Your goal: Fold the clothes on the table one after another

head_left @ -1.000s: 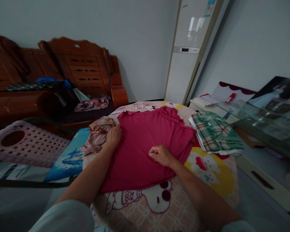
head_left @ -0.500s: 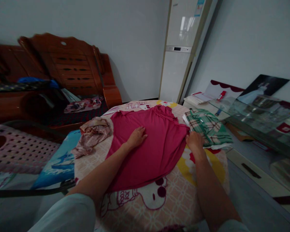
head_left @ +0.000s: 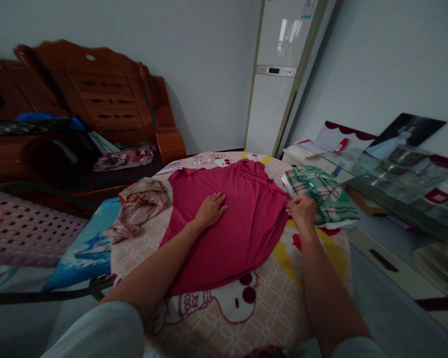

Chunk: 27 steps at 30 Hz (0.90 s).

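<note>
A magenta shirt [head_left: 231, 228] lies spread over a round table with a patterned cloth [head_left: 280, 308]. My left hand [head_left: 210, 211] rests flat on the shirt's middle, fingers extended. At the shirt's right edge, my right hand [head_left: 301, 209] pinches the fabric between thumb and fingers. Just beyond that hand sits a folded green plaid garment [head_left: 321, 191] with white cloth under it. A crumpled pale pink patterned cloth [head_left: 140, 204] lies at the table's left edge.
Behind on the left stands a wooden sofa [head_left: 104, 94] with clothes on it. A pink woven chair [head_left: 30, 223] and blue cushion [head_left: 91, 248] are at the left. Glass shelving [head_left: 388, 189] and a white cabinet stand right; a tall air conditioner [head_left: 271, 99] stands behind.
The view has shifted slightly. My right hand has turned a little, its thumb and fingers now showing at the shirt's edge. My left hand remains flat on the shirt.
</note>
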Tool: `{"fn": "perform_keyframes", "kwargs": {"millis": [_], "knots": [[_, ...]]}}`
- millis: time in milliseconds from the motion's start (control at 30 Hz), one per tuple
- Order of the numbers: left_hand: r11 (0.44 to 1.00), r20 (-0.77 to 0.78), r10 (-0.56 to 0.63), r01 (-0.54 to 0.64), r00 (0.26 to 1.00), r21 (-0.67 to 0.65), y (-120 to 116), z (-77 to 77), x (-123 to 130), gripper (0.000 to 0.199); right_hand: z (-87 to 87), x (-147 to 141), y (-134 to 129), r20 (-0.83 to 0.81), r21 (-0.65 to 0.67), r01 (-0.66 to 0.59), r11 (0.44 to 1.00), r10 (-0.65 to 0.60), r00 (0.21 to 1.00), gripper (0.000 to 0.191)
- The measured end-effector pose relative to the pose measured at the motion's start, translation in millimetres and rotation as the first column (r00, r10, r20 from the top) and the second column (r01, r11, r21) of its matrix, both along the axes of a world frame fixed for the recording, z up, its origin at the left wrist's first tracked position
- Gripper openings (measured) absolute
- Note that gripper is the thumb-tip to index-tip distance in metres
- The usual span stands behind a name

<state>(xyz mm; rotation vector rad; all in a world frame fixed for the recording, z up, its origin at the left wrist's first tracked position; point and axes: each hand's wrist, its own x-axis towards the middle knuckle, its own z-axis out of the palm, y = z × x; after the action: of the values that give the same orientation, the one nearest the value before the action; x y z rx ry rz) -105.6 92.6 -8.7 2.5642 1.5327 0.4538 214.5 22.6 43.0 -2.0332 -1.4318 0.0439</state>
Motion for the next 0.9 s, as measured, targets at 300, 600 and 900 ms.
{"fn": "perform_keyframes", "kwargs": {"millis": [300, 600, 900], "knots": [[0.999, 0.045, -0.007, 0.004, 0.999, 0.049, 4, -3.7, -1, 0.051, 34.5, 20, -19, 0.147, 0.249, 0.151, 0.957, -0.192, 0.97, 0.019], [0.829, 0.152, -0.554, 0.559, 0.818, 0.012, -75, 57.7, 64, 0.028, 38.8, 15, -14, 0.084, 0.313, 0.219, 0.924, -0.257, 0.963, 0.017], [0.869, -0.253, -0.488, 0.492, 0.835, -0.051, -139, 38.0, 139, 0.022, 47.2, 36, -12, 0.03, 0.449, 0.188, 0.874, -0.225, 0.974, 0.019]]}}
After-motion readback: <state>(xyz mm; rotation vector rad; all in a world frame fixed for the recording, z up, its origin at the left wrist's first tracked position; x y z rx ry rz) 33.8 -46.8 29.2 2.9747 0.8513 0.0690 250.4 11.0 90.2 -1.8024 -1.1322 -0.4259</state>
